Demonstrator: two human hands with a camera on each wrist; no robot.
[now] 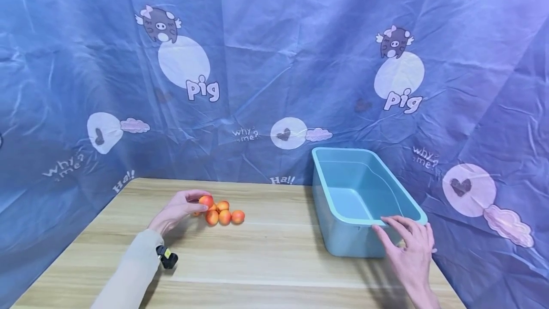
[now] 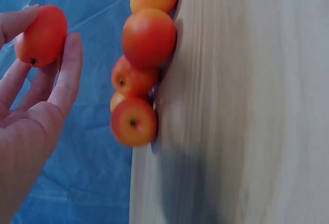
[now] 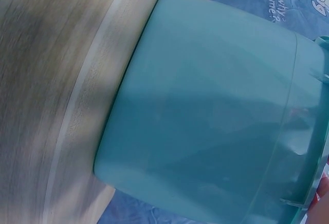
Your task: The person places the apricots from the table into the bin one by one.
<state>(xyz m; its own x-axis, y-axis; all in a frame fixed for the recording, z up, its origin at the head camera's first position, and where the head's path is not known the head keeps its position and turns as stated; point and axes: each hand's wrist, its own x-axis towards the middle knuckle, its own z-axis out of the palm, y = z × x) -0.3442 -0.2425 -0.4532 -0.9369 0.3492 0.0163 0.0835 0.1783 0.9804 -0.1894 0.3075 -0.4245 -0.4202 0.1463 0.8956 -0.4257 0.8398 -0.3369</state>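
At the left of the table, my left hand (image 1: 175,211) pinches a small red-orange apple (image 1: 206,200) between thumb and fingers. In the left wrist view that apple (image 2: 45,36) is off the table, its dark stem end showing. Several similar apples (image 1: 225,217) lie grouped on the table right beside this hand, some partly hidden behind others. On the right side stands a blue plastic bin (image 1: 323,194), open at the top. My right hand (image 1: 409,247) grips its near rim, fingertips over the edge and thumb at the outer side. The right wrist view shows mostly the bin's outer wall (image 3: 205,106).
The wooden table (image 1: 266,261) has a light wood grain. Behind and beside it hangs a blue cloth (image 1: 257,61) printed with pigs and words. A small black device (image 1: 168,257) is strapped to my left wrist.
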